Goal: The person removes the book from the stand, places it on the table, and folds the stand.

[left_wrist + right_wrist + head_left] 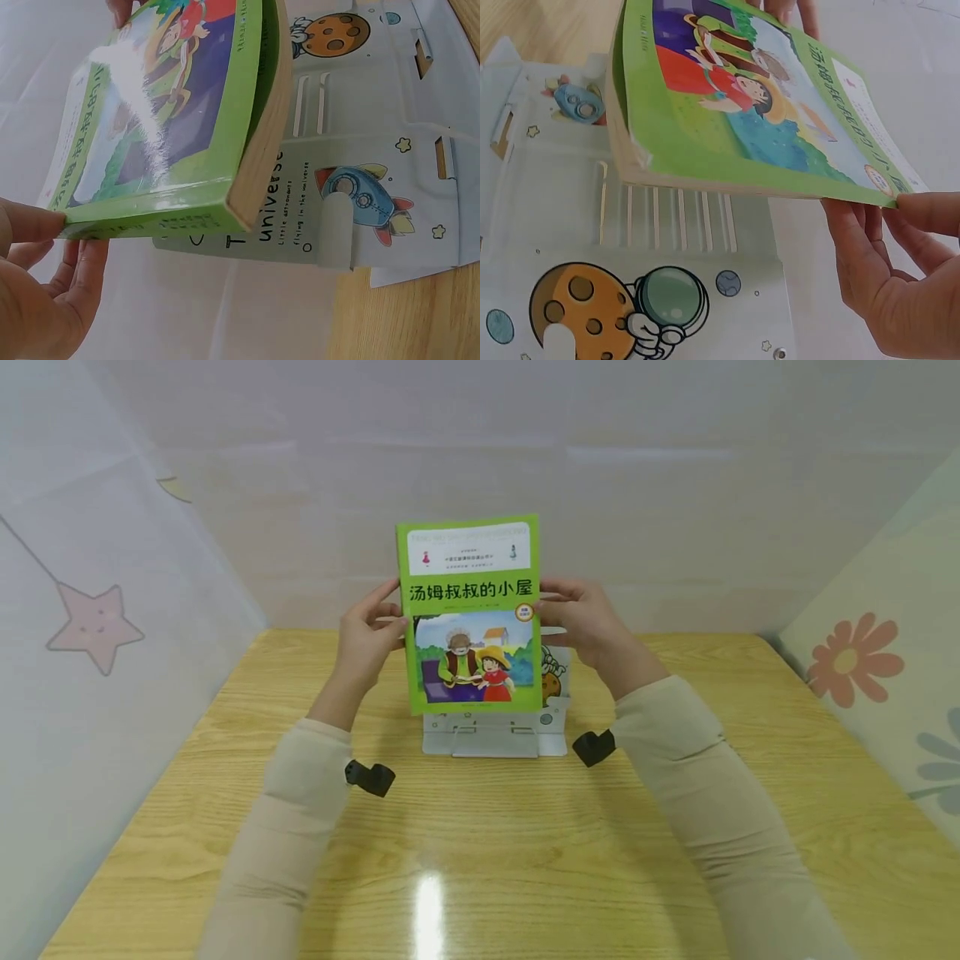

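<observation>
A green picture-covered book (pixel 476 647), closed, is held up in front of a white book stand (pixel 555 743). My left hand (pixel 366 635) grips its spine side, thumb on the front edge and fingers behind, as the left wrist view also shows. On the opposite edge, my right hand (pixel 585 618) pinches the book between thumb and fingers. The lower edge of the book is apart from the stand, visible in both wrist views. Printed on the stand are a blue rocket (pixel 364 196) and an orange planet (pixel 581 307) beside an astronaut. The book hides most of the stand in the head view.
The stand rests on a wooden table (pixel 480 827). Pale cloth walls surround it, with a pink star (pixel 95 628) on the left one and a red flower (pixel 855 660) on the right. A black wrist camera (pixel 371 778) hangs from the left sleeve, another from the right.
</observation>
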`<state>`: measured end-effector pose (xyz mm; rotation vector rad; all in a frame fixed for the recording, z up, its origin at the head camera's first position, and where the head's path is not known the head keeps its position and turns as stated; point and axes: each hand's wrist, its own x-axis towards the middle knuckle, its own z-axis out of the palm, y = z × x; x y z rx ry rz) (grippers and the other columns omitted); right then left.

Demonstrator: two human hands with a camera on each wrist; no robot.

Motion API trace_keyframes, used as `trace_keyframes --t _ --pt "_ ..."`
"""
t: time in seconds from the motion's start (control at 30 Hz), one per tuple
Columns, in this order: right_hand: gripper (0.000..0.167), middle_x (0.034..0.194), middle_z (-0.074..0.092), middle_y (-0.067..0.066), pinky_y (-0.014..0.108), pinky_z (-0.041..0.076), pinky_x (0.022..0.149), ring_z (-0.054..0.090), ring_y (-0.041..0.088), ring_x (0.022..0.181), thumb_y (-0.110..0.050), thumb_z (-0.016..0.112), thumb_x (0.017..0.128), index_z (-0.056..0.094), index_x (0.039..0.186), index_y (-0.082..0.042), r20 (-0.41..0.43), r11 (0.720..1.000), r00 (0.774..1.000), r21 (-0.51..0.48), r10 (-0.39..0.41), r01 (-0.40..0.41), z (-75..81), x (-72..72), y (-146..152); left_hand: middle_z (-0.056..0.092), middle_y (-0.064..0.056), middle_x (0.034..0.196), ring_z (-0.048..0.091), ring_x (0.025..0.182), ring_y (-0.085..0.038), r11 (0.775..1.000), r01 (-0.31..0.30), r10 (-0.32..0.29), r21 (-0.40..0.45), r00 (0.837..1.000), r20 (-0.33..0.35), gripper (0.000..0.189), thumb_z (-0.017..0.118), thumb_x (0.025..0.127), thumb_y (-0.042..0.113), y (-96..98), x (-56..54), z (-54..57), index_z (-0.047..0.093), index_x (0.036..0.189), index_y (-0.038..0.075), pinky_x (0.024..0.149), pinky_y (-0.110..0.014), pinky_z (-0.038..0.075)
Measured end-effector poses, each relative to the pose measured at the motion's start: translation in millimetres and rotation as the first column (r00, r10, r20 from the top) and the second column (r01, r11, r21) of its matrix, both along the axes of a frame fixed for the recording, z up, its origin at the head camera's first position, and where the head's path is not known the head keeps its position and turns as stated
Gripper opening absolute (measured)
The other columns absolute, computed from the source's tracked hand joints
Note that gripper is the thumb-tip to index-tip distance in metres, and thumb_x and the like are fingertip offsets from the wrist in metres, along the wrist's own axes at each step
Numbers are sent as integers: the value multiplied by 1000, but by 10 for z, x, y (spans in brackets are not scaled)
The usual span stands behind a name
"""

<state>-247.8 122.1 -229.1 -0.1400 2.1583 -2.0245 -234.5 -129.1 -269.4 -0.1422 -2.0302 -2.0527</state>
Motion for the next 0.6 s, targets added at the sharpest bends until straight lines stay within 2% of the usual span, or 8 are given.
trace_keyframes --t 0.27,0.5,0.6 --pt "39 111 51 13 40 44 78 50 29 95 -5 49 86 45 125 -10 69 998 997 -44 43 -40 -46 31 -106 49 -9 86 54 69 -15 1000 13 -14 19 998 67 54 51 80 -10 -156 92 -26 43 128 12 64 -27 51" --pt "40 111 52 14 39 46 77 51 29 95 -5 50 86 44 125 -11 117 994 989 -76 87 -78 -160 38 -261 48 -10 88 53 71 -13 999 13 -18 39 993 118 53 51 80 -10 -328 191 -99 42 129 9 63 -27 51" --pt "39 111 52 13 40 45 78 51 29 97 -5 50 86 45 124 -11 134 992 986 -83 102 -91 -207 28 -326 48 -10 89 53 72 -13 1000 7 -10 23 991 132 52 51 81 -9 -399 224 -130 41 129 8 64 -26 51"
